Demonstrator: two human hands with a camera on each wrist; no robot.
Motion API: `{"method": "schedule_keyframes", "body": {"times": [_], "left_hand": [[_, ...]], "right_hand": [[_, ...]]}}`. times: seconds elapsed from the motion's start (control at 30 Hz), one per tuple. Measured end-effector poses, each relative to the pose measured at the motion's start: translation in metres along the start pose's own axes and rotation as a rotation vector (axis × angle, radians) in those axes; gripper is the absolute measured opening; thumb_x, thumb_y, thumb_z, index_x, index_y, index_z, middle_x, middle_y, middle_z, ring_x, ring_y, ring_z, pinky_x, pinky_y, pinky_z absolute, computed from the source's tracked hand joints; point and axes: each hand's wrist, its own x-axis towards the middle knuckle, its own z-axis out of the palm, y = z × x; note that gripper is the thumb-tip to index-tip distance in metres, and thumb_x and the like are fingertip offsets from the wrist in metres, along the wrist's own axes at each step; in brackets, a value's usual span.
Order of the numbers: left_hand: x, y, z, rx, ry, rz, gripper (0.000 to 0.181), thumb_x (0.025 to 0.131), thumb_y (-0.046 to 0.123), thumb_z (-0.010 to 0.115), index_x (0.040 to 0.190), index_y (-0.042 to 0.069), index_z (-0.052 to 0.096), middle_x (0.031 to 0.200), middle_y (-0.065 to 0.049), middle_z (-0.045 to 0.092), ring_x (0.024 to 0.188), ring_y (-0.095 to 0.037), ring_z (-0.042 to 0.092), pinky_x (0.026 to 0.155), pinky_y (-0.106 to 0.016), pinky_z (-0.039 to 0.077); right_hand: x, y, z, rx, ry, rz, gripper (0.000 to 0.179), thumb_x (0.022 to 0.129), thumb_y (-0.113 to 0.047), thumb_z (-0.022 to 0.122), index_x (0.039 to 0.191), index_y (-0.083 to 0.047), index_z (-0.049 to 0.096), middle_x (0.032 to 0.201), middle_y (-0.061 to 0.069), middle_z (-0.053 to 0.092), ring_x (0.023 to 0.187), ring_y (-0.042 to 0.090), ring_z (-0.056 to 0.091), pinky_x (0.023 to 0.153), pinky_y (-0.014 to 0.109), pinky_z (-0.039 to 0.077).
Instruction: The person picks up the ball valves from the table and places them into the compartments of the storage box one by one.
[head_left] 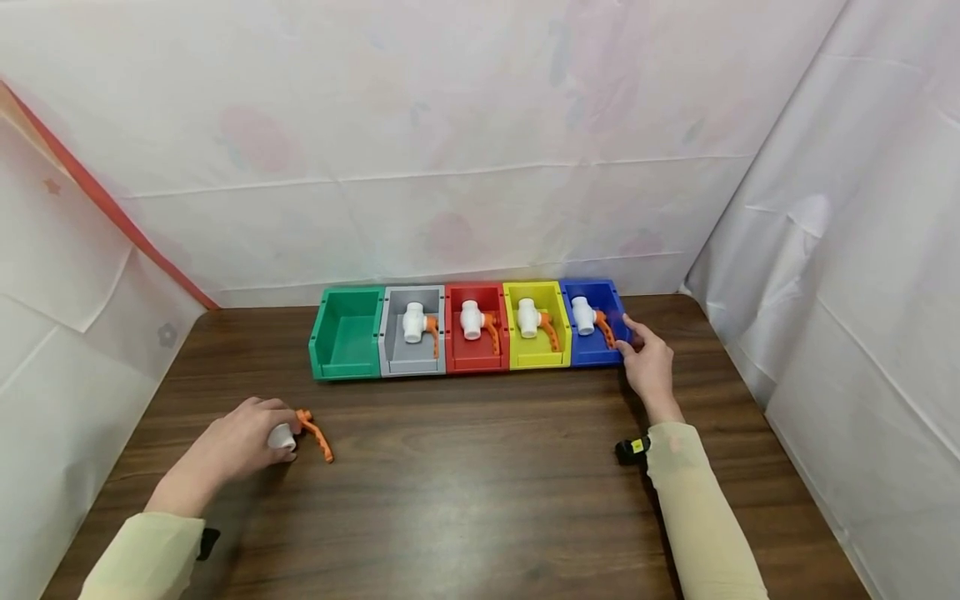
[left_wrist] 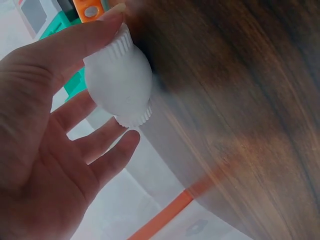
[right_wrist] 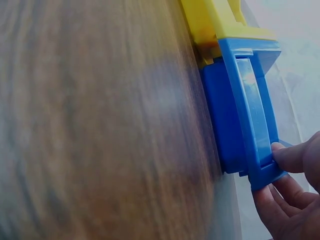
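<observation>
At the table's left, my left hand (head_left: 243, 442) grips a white ball valve (head_left: 281, 437) by its round body. The valve's orange lever (head_left: 321, 440) sticks out to the right of the fingers. In the left wrist view, the thumb lies over one ribbed end of the ball valve (left_wrist: 120, 80). Over on the right, my right hand (head_left: 649, 371) pinches the right side wall of the blue bin (head_left: 596, 358) between thumb and fingers. Inside that bin lies another white ball valve (head_left: 583, 317) with an orange lever. The right wrist view shows the thumb inside the blue bin's rim (right_wrist: 242, 105).
Left of the blue bin, in one row, stand a yellow bin (head_left: 542, 360), a red bin (head_left: 477, 364) and a grey bin (head_left: 412, 367), each holding one similar valve. A green bin (head_left: 348, 371) ends the row at left. White curtains (head_left: 450, 125) surround the wooden table (head_left: 465, 483).
</observation>
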Motion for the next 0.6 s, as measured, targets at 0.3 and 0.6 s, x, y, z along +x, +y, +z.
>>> {"method": "schedule_keyframes", "body": {"times": [0.3,0.6], "left_hand": [[-0.0005,0.0017,0.0022,-0.013,0.041,0.014,0.023,0.075,0.026,0.088,0.092,0.021,0.074,0.112,-0.011,0.067,0.107,-0.038,0.057,0.079,-0.059,0.050],[0.0005,0.0014,-0.0021,-0.016,0.190,0.049,0.025,0.076,0.023,0.088,0.096,0.016,0.074,0.113,-0.015,0.067,0.110,-0.040,0.055,0.081,-0.063,0.050]], "right_hand": [[-0.0003,0.0003,-0.0015,-0.005,-0.001,0.014,0.049,0.097,-0.012,0.067,0.143,-0.022,0.057,0.094,0.014,0.060,0.075,0.028,0.051,0.063,0.036,0.040],[0.0005,-0.0010,-0.0010,-0.006,-0.001,0.015,0.049,0.097,-0.012,0.067,0.143,-0.021,0.057,0.093,0.013,0.060,0.074,0.027,0.051,0.061,0.035,0.040]]}}
